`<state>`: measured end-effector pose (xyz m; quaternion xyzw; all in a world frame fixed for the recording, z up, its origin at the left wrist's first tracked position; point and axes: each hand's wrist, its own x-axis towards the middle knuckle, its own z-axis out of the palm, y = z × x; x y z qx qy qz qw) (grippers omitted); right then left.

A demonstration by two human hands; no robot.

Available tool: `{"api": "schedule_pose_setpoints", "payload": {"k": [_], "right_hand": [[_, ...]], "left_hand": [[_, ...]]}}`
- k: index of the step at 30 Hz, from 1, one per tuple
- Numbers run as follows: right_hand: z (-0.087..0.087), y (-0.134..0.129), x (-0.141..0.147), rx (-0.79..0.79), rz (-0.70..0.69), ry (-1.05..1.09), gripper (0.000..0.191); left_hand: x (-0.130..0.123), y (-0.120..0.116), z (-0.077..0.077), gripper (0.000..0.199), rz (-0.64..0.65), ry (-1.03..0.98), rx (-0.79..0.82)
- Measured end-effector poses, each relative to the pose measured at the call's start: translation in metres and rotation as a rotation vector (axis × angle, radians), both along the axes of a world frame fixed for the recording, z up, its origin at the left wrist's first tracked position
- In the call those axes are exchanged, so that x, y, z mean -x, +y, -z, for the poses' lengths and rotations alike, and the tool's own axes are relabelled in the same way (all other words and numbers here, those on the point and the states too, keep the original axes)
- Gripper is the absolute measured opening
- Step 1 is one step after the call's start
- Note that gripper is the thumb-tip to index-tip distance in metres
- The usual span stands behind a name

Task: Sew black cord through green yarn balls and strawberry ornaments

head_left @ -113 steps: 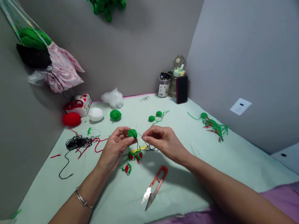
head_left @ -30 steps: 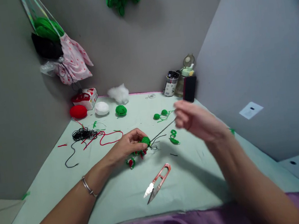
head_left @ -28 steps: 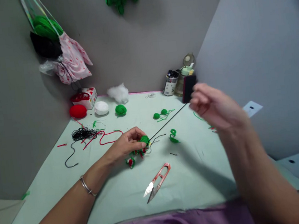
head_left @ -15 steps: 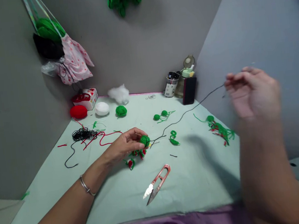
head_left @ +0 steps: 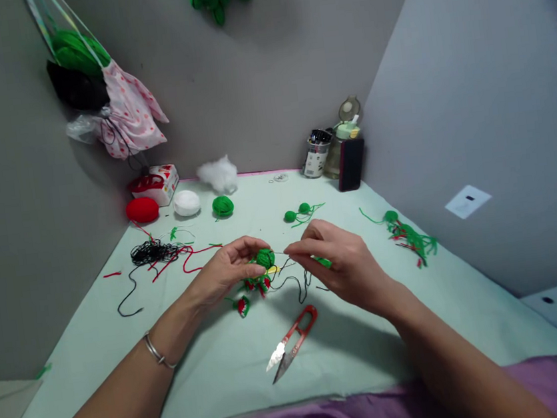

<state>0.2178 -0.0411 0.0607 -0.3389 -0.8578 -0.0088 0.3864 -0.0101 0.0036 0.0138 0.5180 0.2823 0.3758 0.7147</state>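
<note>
Head view shows a green ball over the table, pinched in the left hand. Just beside it, the right hand grips what looks like a needle, black thread looping below. Stitching seems the step in hand; the next move would call for a steady ball and careful aim. Red snips lie nearer the person.

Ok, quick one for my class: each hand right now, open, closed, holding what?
Left hand: closed, holding the green ball.
Right hand: closed, pinching what looks like a needle.
</note>
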Motion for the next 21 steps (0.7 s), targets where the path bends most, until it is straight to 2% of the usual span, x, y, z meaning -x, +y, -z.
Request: {"api": "schedule_pose_setpoints", "payload": {"k": [8, 17, 19, 21], "right_hand": [[0.0044, -0.0004, 0.0035, -0.046, 0.034, -0.124, 0.020], [0.0063, -0.0050, 0.0083, -0.002, 0.110, -0.287, 0.025], [0.0078, -0.0032, 0.0077, 0.022, 0.098, -0.265, 0.025], [0.0092, -0.0001, 0.0060, 0.113, 0.072, -0.178, 0.022]], "left_hand": [[0.0003, 0.0011, 0.0018, 0.032, -0.015, 0.016, -0.042], [-0.0013, 0.0022, 0.0066, 0.032, -0.060, 0.072, -0.094], [-0.0018, 0.0017, 0.0060, 0.032, -0.062, 0.073, -0.094], [-0.0023, 0.0006, 0.0045, 0.031, -0.077, 0.075, -0.092]]}}
